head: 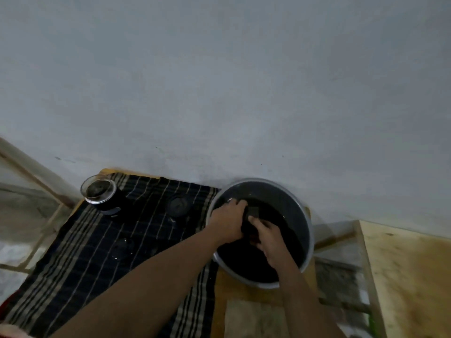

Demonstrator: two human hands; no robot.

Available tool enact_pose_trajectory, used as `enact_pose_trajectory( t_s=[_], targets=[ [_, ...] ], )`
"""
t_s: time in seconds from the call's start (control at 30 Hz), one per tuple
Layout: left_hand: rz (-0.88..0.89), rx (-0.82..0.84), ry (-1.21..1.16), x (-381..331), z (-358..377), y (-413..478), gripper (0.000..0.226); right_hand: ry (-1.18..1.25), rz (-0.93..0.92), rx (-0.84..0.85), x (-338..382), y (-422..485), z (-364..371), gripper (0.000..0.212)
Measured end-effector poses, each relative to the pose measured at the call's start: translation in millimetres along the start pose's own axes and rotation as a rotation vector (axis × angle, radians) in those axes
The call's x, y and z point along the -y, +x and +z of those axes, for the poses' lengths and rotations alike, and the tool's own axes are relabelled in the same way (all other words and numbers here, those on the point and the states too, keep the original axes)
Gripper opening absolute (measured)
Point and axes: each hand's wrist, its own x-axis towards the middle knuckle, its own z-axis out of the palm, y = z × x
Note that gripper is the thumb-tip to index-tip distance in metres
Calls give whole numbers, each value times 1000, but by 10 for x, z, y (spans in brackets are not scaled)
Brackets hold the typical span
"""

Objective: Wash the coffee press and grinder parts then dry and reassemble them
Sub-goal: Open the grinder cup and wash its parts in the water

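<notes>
- Your left hand [229, 220]: fingers curled tight round a small dark part [252, 214]. Too dim to say which part.
- Your right hand [268, 236]: fingers curled onto the same part from the near side. Can't tell if a sponge is in there too.
- The part sits at the dark water inside the round grey metal basin [273, 189], towards its far left.
- Step, as I read it: washing, scrubbing one piece.
- Next move calls for a firm wet grip, then lifting the part onto the dark striped cloth [97, 252], clear of the glass-topped dark cylinder [101, 193] and the round dark lid [178, 204].
</notes>
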Motion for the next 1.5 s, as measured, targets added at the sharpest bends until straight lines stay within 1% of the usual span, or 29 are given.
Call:
enact_pose_trajectory(
  t_s=[0.07,0.1,0.2,0.27,0.33,0.43,0.53,0.6,0.7,0.73,0.77,0.8,0.83,0.87,0.93,1.0,1.07,1.1,1.17,1.27,1.3,1.37,1.4,1.43,1.47,1.5],
  targets=[
    [-42,82,129,-30,131,53,69,-130,50,53,-65,53,-140,26],
    [-58,117,197,-26,161,52,69,-156,66,52,-90,77,-173,22],
    [-103,196,303,-30,304,138,71,-141,65,-55,-161,219,-306,27],
    [-96,217,282,-64,413,202,70,-123,49,-121,-193,302,-410,28],
    [-81,252,156,-150,536,274,71,-120,25,-162,-234,367,-522,35],
    [-124,255,-147,-308,667,407,78,-89,28,-221,-253,435,-624,42],
    [-147,238,-405,-379,670,499,82,-66,70,-217,-183,491,-661,48],
    [-155,260,-490,-321,633,512,85,-205,11,-207,-160,550,-685,51],
    [-203,333,-599,-180,597,494,86,-681,-230,-166,-151,562,-671,45],
    [-220,342,-614,-148,588,472,85,-801,-310,-156,-165,565,-642,46],
    [-225,346,-623,-125,581,448,84,-863,-363,-123,-153,547,-606,47],
    [-220,342,-629,-111,579,426,84,-876,-390,-66,-144,537,-564,46],
    [-208,337,-629,-107,580,397,82,-864,-364,2,-131,527,-521,44],
    [-183,325,-619,-114,581,370,82,-840,-294,74,-122,529,-483,43],
    [-128,304,-576,-116,617,322,90,-774,-114,188,-124,547,-400,55],
    [-100,291,-545,-106,668,296,97,-666,22,231,-132,582,-336,66],
    [-105,277,-505,-97,686,264,97,-580,137,189,-109,624,-282,76],
    [-106,268,-490,-106,697,251,98,-558,188,167,-82,630,-272,77],
    [-143,254,-496,-116,728,245,95,-523,239,145,-61,659,-264,70],
    [-219,281,-530,-65,709,274,81,-443,285,135,-71,684,-294,62],
    [-240,305,-545,-31,705,288,80,-397,301,120,-66,679,-304,57],
    [-293,362,-602,14,656,306,83,-256,334,38,-51,685,-307,49],
    [-337,386,-653,29,637,315,82,-203,326,-25,-61,689,-310,46],
    [-388,388,-715,35,608,327,79,-209,275,-95,-82,705,-321,44],
    [-438,378,-762,32,583,330,76,-259,207,-162,-124,735,-346,44],
    [-477,366,-782,32,563,334,77,-288,151,-217,-158,747,-378,42]
  ],
)
